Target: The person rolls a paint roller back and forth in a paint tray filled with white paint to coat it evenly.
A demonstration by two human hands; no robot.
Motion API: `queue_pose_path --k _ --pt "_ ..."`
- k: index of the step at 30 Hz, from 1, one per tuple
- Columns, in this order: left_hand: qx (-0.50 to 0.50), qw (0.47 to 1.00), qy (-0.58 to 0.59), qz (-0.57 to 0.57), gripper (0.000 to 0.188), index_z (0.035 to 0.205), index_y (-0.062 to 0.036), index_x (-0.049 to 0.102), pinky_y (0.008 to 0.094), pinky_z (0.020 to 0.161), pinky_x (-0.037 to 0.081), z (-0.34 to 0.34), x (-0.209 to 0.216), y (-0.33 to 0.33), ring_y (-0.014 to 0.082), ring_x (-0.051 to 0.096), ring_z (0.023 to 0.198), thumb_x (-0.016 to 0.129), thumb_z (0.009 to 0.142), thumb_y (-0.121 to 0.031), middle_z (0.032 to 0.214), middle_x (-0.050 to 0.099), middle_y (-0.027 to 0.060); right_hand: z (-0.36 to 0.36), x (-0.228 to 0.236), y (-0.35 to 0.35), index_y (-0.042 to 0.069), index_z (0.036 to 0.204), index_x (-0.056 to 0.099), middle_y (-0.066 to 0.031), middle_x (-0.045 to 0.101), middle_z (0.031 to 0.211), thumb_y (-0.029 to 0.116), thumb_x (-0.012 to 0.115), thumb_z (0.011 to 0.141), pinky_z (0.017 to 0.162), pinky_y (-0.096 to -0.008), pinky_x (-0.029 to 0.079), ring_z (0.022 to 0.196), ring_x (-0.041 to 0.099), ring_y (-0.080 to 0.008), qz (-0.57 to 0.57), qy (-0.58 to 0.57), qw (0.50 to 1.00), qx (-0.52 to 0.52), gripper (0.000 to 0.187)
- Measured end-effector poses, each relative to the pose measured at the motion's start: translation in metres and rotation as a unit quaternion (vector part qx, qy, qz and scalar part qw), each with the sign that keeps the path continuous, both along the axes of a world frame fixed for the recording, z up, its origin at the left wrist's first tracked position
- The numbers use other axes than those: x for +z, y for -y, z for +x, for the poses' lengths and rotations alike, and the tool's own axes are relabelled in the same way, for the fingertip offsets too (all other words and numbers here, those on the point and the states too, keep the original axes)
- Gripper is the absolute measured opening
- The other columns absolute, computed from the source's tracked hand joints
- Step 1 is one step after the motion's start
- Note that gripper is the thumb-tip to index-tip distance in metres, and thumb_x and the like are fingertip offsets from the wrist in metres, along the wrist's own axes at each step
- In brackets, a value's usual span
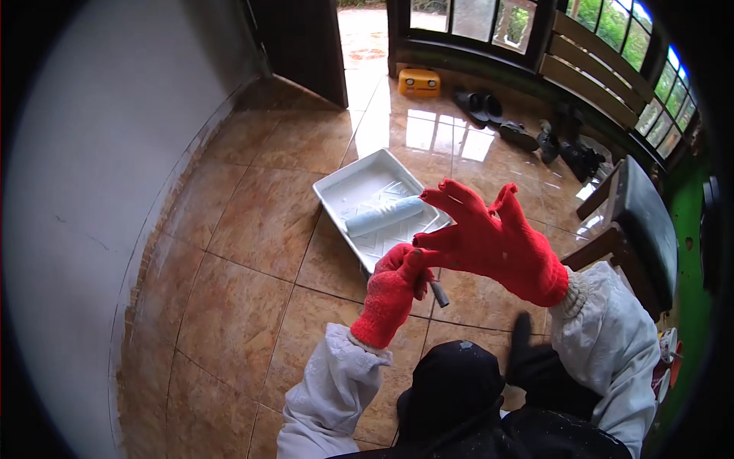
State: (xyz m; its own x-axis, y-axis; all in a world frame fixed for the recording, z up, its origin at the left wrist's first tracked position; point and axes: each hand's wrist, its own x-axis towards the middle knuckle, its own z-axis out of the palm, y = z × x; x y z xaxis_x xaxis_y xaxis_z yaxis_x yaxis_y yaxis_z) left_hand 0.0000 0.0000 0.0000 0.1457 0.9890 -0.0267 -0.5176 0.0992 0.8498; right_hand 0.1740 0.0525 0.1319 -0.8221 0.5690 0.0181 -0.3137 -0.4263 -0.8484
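Observation:
Both my hands wear red knit gloves. My left hand (388, 297) is closed, its thumb and fingers pinching at a lower finger of the glove on my right hand (489, 249). The fingers of my right hand are spread, with nothing in them. Just beyond, a white paint tray (330, 205) lies on the tiles, wet with white paint. A pale blue paint roller (382, 216) rests across the tray's ridged part. Its dark handle end (440, 294) sticks out below my hands; the rest of the handle is hidden behind them.
A white wall (84, 191) runs along the left. At the back stands an open dark door (300, 46), with a yellow box (419, 83) beside the doorway. Several shoes (520, 136) line the window wall. A dark-seated chair (634, 229) stands at right, near paint cans (668, 346).

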Motion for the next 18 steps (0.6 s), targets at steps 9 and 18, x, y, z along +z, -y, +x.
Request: queue_pose_path --k 9,18 --pt "0.107 0.961 -0.037 -0.252 0.038 0.103 -0.0028 0.056 0.0270 0.064 0.053 -0.040 -0.030 0.033 0.0137 0.063 0.069 0.060 0.095 -0.039 0.093 0.065 0.0072 -0.105 -0.118 -0.013 0.023 0.154 0.014 -0.0042 0.016 0.159 0.065 0.027 0.095 0.110 -0.0490 0.031 0.133 0.041 -0.0340 -0.130 -0.099 0.986 0.023 0.073" --pt "0.040 0.922 -0.212 -0.321 0.032 0.091 -0.0016 0.060 0.0269 0.061 0.050 -0.086 -0.064 0.023 0.0110 0.061 0.065 0.057 0.097 -0.033 0.075 0.064 0.0045 -0.160 -0.193 -0.038 0.024 0.154 0.001 -0.0047 0.002 0.161 0.061 0.029 0.097 0.103 -0.0495 0.040 0.137 0.035 -0.0338 -0.180 -0.132 0.973 0.056 0.073"
